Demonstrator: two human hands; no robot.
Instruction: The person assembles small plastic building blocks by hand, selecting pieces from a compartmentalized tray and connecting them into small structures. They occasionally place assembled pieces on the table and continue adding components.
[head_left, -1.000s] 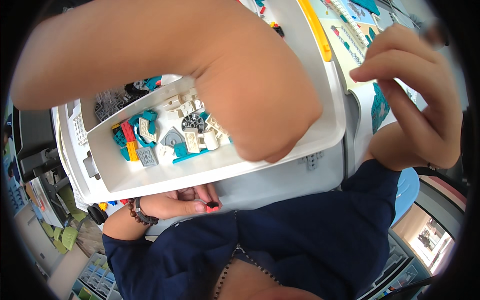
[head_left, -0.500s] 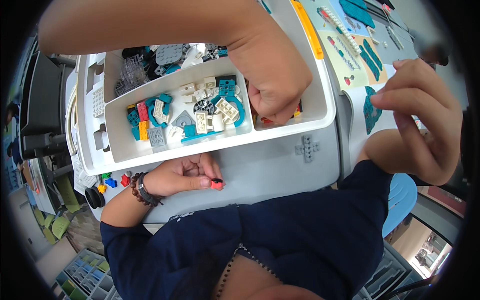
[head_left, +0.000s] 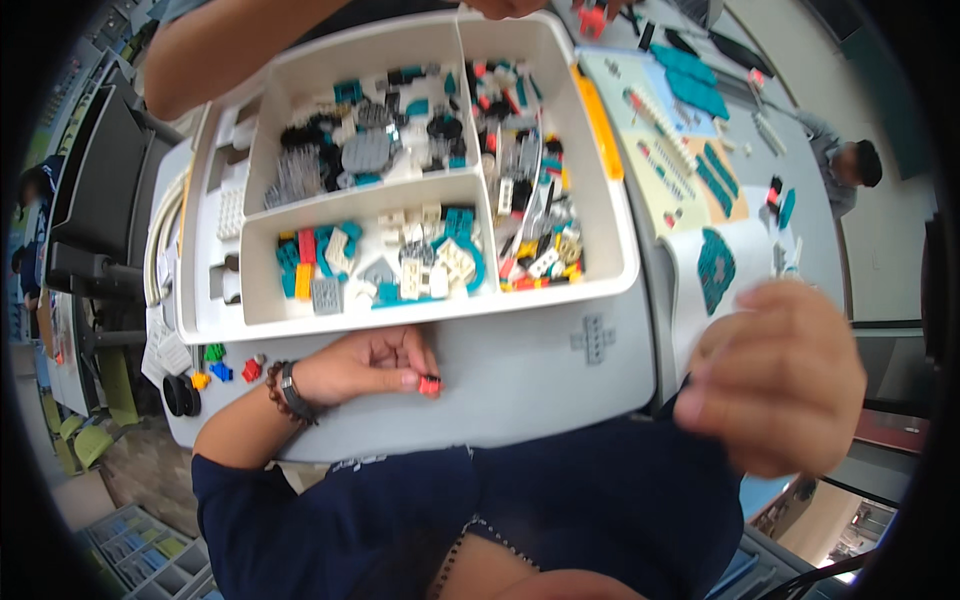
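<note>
My left hand point(head_left: 365, 362) rests on the table below the tray, thumb and fingers pinching a small coral-red and black toy brick point(head_left: 430, 385). At the right, my right hand point(head_left: 775, 385) is raised near the booklet, blurred by motion. Its fingers are curled in; a small dark spot shows by the fingertips, too smeared to name. The white sorting tray point(head_left: 420, 322) holds building bricks in several compartments: teal, white and grey ones near the front, mixed red, yellow and black ones at the right. A grey cross-shaped brick piece point(head_left: 593, 340) lies on the table between my hands.
A co-worker's arm point(head_left: 230, 50) crosses above the tray's far left corner. An open picture booklet point(head_left: 665, 200) with teal pieces lies to the right. Small coloured bricks point(head_left: 222, 371) and black wheels point(head_left: 181, 396) sit at the left. Another person point(head_left: 850, 165) is farther back.
The co-worker's hand has left the tray's right compartment and moved up and away. My right hand has come lower and nearer, its fingers more curled. My left hand keeps its brick.
</note>
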